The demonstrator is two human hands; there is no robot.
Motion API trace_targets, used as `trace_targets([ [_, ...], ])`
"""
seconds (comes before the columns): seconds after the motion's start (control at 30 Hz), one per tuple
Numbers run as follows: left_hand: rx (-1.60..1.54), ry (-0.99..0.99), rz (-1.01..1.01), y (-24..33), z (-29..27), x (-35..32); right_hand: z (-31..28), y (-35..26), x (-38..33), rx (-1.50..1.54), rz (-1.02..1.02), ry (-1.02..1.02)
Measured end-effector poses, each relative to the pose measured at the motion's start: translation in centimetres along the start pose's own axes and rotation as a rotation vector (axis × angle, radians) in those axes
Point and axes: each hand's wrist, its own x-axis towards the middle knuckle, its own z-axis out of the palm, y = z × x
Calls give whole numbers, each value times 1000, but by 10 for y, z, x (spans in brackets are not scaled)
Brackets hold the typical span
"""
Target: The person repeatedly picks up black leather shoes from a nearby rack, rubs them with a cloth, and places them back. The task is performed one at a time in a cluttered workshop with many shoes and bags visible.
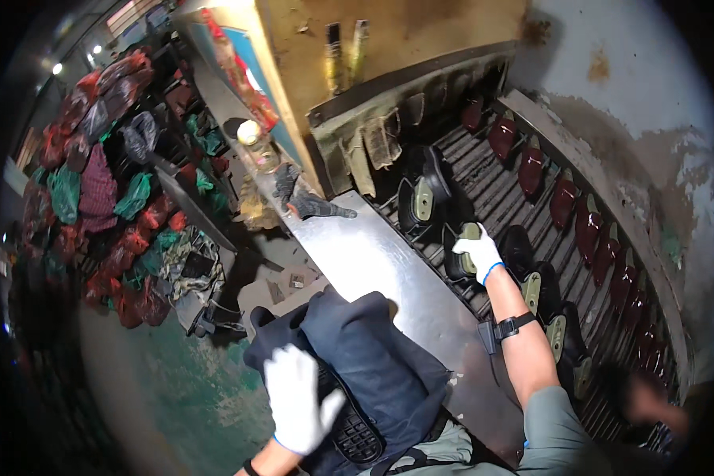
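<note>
My right hand [480, 252], in a white glove, reaches out over the slatted rack and closes around the olive-green last [470, 232] in the top of a black shoe [454, 252]. My left hand [297, 401], also white-gloved, lies over my lap with its fingers stretched and the thumb apart. Beside that thumb, a black shoe [358, 435] rests sole-up on the dark blue cloth [373, 333] across my lap. The left palm is hidden, and part of this shoe is covered by the hand.
Several black shoes with green lasts [532, 292] line the rack's near side. Glossy maroon shoe-shaped pieces [563, 198] run along its far side. A metal ledge [373, 254] borders the rack; a dark glove [313, 202] lies there. Bagged items [135, 190] pile up left. Another person's blurred arm [650, 404] shows lower right.
</note>
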Motion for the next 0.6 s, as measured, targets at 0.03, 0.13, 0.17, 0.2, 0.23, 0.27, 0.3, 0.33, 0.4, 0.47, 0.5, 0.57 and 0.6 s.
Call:
trace_targets([
  [0.03, 1, 43, -126, -21, 28, 0, -12, -8, -4, 30, 48, -13],
  [0.13, -64, 166, -335, -49, 60, -13, -3, -39, -52, 427, 310, -61],
  [0.17, -118, 198, -360, -50, 62, -18, -12, -39, -70, 588, 383, -53],
  [0.2, -138, 185, -398, -50, 63, -27, -7, -39, -104, 705, 294, -55],
  [0.23, -165, 189, -421, -50, 64, -28, -27, -11, -122, 822, 181, -16],
  [0.27, -156, 202, -481, -56, 62, -35, 6, -37, -179, 951, 135, -117],
  [0.3, -163, 239, -466, -62, 67, -37, 3, -36, -210, 1090, 65, -398],
  [0.33, -382, 251, -446, -68, 68, -36, 12, -50, -242, 1082, 51, -476],
  [0.4, -951, 219, -551, -67, 68, -34, 29, -49, -277, 1059, 31, -490],
  [0.47, -1508, 131, -535, -69, 62, -33, 42, -48, -296, 1024, 95, -497],
  [0.5, -1763, 70, -499, -69, 58, -34, 46, -46, -306, 1013, 170, -503],
  [0.57, -2133, -16, -361, -66, 62, -37, 52, -40, -321, 924, 236, -545],
  [0.6, -2173, -21, -330, -67, 61, -40, 51, -34, -328, 822, 211, -567],
])
